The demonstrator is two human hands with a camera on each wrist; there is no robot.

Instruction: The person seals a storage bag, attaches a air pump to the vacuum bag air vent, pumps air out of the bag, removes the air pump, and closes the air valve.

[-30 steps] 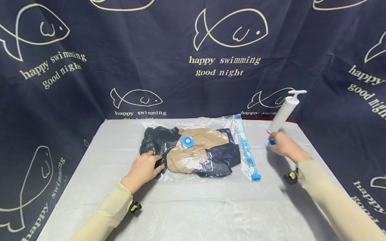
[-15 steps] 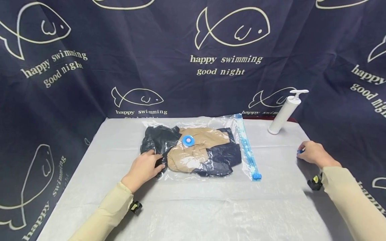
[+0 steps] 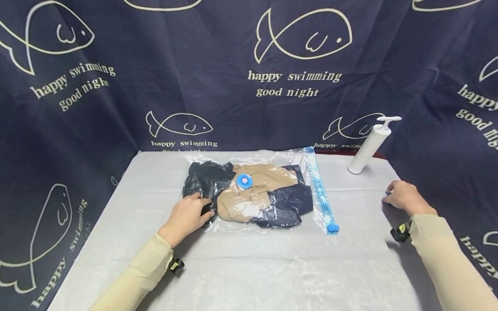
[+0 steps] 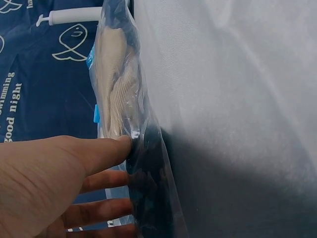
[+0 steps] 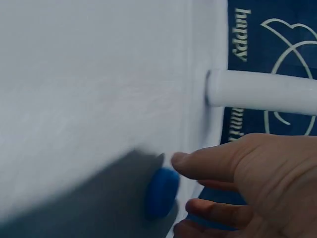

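A clear vacuum storage bag [image 3: 249, 231] lies flat with folded black, tan and navy clothes [image 3: 253, 198] inside. On its upper face sits a round blue valve [image 3: 244, 181] with a pink centre. My left hand [image 3: 188, 216] rests its fingers on the bag's left end, over the black garment; in the left wrist view the thumb [image 4: 106, 151] and fingers touch the film. At the table's right side my right hand [image 3: 410, 198] hovers with parted fingers beside a small blue cap [image 5: 162, 193]. Thumb and fingertips stand just off the cap in the right wrist view.
A white hand pump [image 3: 367, 149] with a T-handle stands upright at the back right of the white-covered table [image 3: 272, 276]. The bag's blue zip strip [image 3: 320, 194] runs along its right end, with a blue slider [image 3: 332, 229] at the near corner. Dark printed curtains surround the table.
My right hand has carried the blue cap from near the pump to the table's right side and let go of it. My left hand has stayed on the bag.
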